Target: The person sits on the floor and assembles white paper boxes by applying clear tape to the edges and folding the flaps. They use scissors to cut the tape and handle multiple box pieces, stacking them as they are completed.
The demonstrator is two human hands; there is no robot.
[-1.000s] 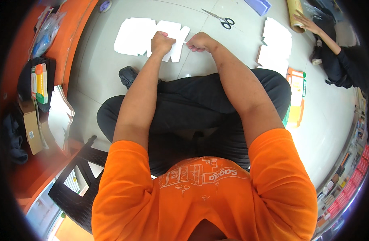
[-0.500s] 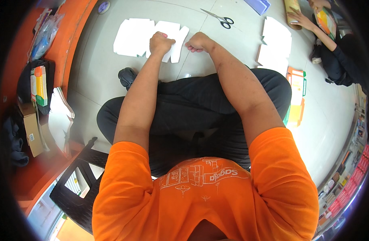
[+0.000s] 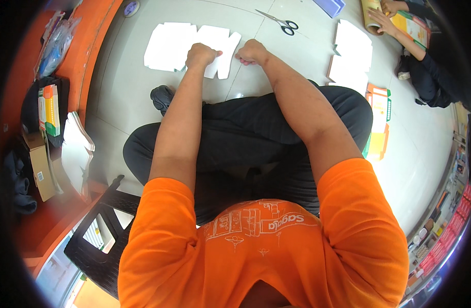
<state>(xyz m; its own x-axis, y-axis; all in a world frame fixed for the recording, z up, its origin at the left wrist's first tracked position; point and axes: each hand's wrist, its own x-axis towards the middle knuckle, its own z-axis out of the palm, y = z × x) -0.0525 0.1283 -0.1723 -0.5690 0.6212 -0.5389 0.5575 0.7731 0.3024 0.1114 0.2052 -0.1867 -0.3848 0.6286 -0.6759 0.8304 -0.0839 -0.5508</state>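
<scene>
Left hand: Fingers folded and thumb extended, the left hand bears on a flat white card blank; whether it pinches or only presses cannot be told. Uneven weight could crease the panel beneath.
Right hand: Curled closed, the right hand hovers or rests just beside the card's narrow end panel; anything inside the fist is hidden. A careless sideways knock could bend that panel.
White card: It lies on the tiled floor under the left hand, reaching leftward; a slack hold on smooth tile could let it slide askew.
Dark shoe: Nearer the body than the left hand, the shoe sits close to the card; a shifting foot could scuff it.
Scissors: Beyond the right hand, scissors lie with blades parted, a snag for an unwatched reach.
Second blank: Well right of the right hand, another white blank lies near the knee, which could crumple it.
</scene>
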